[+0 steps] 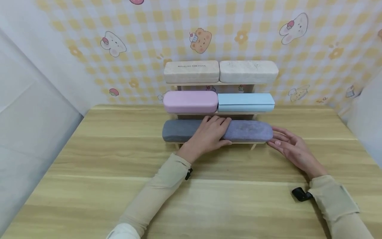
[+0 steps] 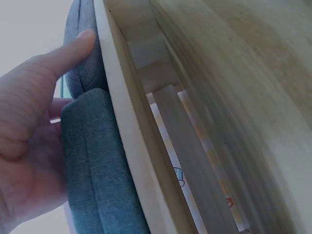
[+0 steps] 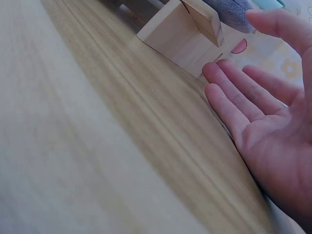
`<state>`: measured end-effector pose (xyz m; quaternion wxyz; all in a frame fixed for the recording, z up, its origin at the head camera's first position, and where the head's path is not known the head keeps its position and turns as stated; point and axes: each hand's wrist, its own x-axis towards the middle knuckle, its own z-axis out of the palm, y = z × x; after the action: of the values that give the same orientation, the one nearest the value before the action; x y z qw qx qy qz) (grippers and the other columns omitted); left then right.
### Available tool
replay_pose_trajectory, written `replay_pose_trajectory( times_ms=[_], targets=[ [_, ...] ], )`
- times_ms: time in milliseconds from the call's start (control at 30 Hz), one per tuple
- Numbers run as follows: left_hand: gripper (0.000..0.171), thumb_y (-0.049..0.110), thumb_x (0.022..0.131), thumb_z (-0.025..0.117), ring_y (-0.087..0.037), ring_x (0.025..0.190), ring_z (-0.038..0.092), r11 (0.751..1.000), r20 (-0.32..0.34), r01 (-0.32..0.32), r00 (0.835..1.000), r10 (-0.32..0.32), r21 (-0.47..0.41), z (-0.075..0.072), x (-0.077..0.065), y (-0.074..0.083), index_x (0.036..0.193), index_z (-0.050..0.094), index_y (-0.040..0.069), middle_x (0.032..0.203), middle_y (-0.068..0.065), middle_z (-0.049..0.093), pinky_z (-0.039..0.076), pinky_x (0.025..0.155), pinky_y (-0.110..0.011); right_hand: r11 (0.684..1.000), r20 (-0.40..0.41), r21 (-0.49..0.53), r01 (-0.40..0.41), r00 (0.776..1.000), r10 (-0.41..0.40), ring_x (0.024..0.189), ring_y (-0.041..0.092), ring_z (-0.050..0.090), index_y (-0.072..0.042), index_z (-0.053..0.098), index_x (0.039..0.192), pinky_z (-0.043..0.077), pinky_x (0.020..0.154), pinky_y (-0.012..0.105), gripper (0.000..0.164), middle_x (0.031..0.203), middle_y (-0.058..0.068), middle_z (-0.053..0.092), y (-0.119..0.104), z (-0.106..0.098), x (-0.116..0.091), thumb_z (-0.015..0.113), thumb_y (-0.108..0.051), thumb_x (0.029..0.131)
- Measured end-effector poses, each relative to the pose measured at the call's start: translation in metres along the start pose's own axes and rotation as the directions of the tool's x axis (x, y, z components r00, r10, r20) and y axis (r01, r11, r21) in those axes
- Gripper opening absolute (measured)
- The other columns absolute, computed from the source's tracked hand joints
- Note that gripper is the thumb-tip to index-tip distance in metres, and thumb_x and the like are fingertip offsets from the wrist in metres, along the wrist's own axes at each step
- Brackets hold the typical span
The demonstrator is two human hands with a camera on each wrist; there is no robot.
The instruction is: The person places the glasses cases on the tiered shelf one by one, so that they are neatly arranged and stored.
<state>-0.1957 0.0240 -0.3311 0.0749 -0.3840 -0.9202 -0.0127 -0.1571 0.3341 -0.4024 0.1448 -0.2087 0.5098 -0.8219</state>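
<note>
Two soft glasses cases lie end to end on the lowest tier of a wooden rack [image 1: 238, 143]: a dark grey-blue case [image 1: 180, 130] on the left and a purple-blue case [image 1: 249, 130] on the right. My left hand [image 1: 207, 135] reaches over where they meet. Its thumb presses the front of the purple-blue case [image 2: 92, 70] while the fingers lie over the top, gripping that case near its left end. At the other end is my right hand [image 1: 293, 151], fingers extended and palm turned up, with the thumb tip right at the case's end [image 3: 231, 14].
On the middle tier sit a pink case [image 1: 191, 101] and a light blue case [image 1: 246, 102]. The top tier carries a beige case [image 1: 192, 71] and a whitish case [image 1: 249, 71]. A yellow checked cloth [image 1: 143, 43] hangs behind the wooden table [image 1: 226, 192].
</note>
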Motion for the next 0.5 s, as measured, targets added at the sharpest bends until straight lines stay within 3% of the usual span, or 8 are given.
replay_pose_trajectory(
  times_ms=[200, 500],
  targets=[
    [0.07, 0.05, 0.085, 0.06, -0.023, 0.123, 0.04, 0.999, 0.028, 0.041, 0.999, -0.04, -0.019, -0.004, -0.005, 0.002, 0.139, 0.042, 0.009, 0.134, -0.006, 0.049, 0.029, 0.103, -0.044, 1.0, 0.013, -0.023, -0.001, 1.0, 0.001, 0.122, 0.021, 0.046, 0.006, 0.023, 0.143, 0.033, 0.1, 0.035, 0.05, 0.135, 0.015, 0.043, 0.001, -0.001, 0.003, 0.031, 0.015, 0.094],
    [0.061, 0.036, 0.086, 0.066, -0.025, 0.125, 0.04, 0.995, 0.003, -0.046, 0.999, 0.047, -0.091, -0.027, -0.039, 0.012, 0.135, 0.046, 0.006, 0.135, -0.011, 0.046, 0.037, 0.1, -0.033, 0.999, 0.002, -0.039, -0.002, 1.0, 0.002, 0.122, 0.02, 0.046, 0.009, 0.02, 0.142, 0.032, 0.099, 0.036, 0.05, 0.134, 0.016, 0.042, 0.01, -0.002, 0.001, 0.031, 0.016, 0.094]
  ],
)
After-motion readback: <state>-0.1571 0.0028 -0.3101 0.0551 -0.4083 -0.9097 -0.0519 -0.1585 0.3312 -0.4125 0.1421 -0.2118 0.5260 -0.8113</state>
